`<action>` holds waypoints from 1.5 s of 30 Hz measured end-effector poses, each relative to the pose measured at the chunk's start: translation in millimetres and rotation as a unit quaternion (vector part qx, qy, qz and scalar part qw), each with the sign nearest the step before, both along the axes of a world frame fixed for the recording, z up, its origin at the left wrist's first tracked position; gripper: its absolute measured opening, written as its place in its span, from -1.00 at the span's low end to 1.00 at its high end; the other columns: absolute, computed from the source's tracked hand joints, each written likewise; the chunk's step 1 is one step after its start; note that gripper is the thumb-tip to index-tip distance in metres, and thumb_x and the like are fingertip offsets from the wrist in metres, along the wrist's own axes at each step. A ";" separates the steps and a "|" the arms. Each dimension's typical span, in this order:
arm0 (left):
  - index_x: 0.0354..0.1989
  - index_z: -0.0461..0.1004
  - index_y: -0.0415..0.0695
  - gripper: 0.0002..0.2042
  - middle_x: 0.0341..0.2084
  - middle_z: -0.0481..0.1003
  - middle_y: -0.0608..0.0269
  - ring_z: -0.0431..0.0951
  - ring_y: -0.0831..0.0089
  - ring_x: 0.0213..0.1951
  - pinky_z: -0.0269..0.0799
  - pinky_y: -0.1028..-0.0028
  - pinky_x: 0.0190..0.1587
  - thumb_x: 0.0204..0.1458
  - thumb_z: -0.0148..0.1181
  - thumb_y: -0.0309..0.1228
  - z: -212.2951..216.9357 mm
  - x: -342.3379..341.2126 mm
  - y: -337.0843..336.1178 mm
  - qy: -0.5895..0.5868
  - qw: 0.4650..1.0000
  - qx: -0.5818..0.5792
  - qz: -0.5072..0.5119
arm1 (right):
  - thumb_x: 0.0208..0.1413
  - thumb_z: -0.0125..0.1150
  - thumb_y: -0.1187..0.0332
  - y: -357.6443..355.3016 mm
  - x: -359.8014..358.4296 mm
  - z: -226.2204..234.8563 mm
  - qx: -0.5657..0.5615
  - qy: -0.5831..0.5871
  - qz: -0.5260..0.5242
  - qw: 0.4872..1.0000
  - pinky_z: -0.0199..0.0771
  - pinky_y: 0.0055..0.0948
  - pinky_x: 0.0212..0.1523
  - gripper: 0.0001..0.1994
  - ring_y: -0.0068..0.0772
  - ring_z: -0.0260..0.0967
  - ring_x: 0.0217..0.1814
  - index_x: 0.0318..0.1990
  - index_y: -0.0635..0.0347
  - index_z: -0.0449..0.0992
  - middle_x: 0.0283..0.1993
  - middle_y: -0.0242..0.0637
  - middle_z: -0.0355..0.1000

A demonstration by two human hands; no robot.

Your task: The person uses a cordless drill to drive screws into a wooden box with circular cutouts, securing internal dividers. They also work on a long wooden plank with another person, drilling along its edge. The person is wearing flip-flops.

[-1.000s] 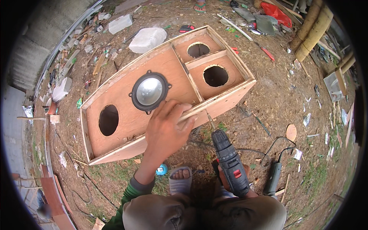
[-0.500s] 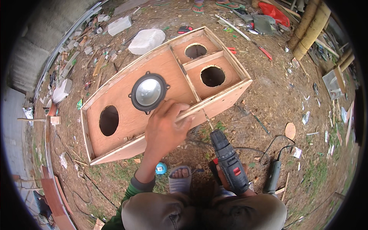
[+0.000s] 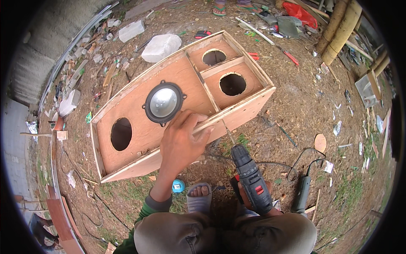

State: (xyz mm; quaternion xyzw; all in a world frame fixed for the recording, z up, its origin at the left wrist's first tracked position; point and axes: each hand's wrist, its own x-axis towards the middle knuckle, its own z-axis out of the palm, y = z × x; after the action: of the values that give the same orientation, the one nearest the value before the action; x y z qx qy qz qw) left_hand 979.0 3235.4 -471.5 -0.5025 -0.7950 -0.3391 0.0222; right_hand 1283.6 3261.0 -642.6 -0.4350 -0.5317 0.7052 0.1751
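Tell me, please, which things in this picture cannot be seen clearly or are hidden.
- Right hand, head view: mostly hidden behind the cordless drill, so its grip cannot be judged.
- Drill bit tip, head view: too thin to tell whether it touches the plywood speaker box.
- Box edge under the left hand: covered by the palm.
- Feet in sandals at the top: cut off by the picture edge.

littered dirt ground point(image 3: 304, 106) outdoors, grey wall point(image 3: 38, 63) at left
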 end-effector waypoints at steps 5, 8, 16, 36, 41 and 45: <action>-0.14 0.64 -0.15 -0.73 -0.22 0.62 0.17 0.66 0.08 -0.13 0.56 0.20 -0.11 0.06 0.55 -0.33 -0.2 0.8 -1.1 0.001 1.000 0.003 0.001 | 0.20 0.44 0.39 -0.3 -5.4 9.7 0.050 0.015 -0.008 0.999 0.38 -0.10 -0.37 -0.93 -0.05 0.56 -0.36 -0.23 0.08 0.65 -0.37 -0.31 0.59; -0.13 0.65 -0.14 -0.73 -0.21 0.63 0.17 0.66 0.09 -0.12 0.56 0.20 -0.10 0.06 0.55 -0.34 -1.4 0.8 -1.4 0.012 1.000 0.004 -0.001 | 0.18 0.44 0.41 3.4 -0.8 24.2 0.115 0.016 0.018 0.993 0.41 -0.12 -0.40 -0.93 -0.08 0.55 -0.39 -0.25 0.09 0.64 -0.38 -0.32 0.58; 0.01 0.70 0.02 -0.63 -0.11 0.59 0.27 0.58 0.16 -0.08 0.48 0.19 0.00 -0.01 0.57 -0.37 -3.2 3.8 0.9 0.114 0.991 0.067 -0.025 | 0.15 0.45 0.34 13.4 -4.5 30.3 0.267 0.010 0.049 0.962 0.45 -0.10 -0.35 -0.91 -0.11 0.56 -0.38 -0.29 0.02 0.62 -0.39 -0.36 0.56; 0.01 0.71 -0.10 -0.68 -0.09 0.66 0.17 0.69 0.18 -0.17 0.66 0.19 -0.13 0.03 0.42 -0.56 -92.8 39.1 -39.0 0.004 0.975 -0.006 -0.222 | 0.11 0.58 0.28 26.2 68.7 6.5 0.490 -0.186 0.068 0.849 0.57 -0.28 -0.32 -0.77 -0.29 0.62 -0.38 -0.22 0.18 0.66 -0.36 -0.28 0.64; 0.02 0.69 -0.09 -0.75 -0.04 0.62 0.15 0.71 0.16 -0.09 0.70 0.21 -0.09 0.18 0.32 -0.36 -185.5 67.9 -77.4 -0.035 0.953 -0.206 -0.217 | 0.10 0.50 0.30 39.3 58.5 13.0 0.392 -0.212 -0.034 0.894 0.61 -0.17 -0.19 -0.65 -0.09 0.65 -0.27 -0.01 0.27 0.63 -0.27 -0.10 0.63; -0.04 0.67 -0.08 -0.78 -0.07 0.58 0.14 0.69 0.14 -0.05 0.69 0.20 -0.08 0.20 0.31 -0.31 -223.4 83.3 -98.0 -0.072 0.951 -0.237 -0.182 | 0.00 0.55 0.26 44.6 58.0 5.0 0.488 -0.264 0.004 0.832 0.66 -0.11 -0.13 -0.31 0.06 0.67 -0.15 0.32 0.29 0.50 -0.14 -0.05 0.63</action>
State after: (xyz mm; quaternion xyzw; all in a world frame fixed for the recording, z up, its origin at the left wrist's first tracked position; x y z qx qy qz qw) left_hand 1062.3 3137.5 -694.9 -0.6034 -0.7471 -0.1744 -0.2175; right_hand 1341.6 3305.6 -637.6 -0.4604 -0.8346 0.2130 0.2148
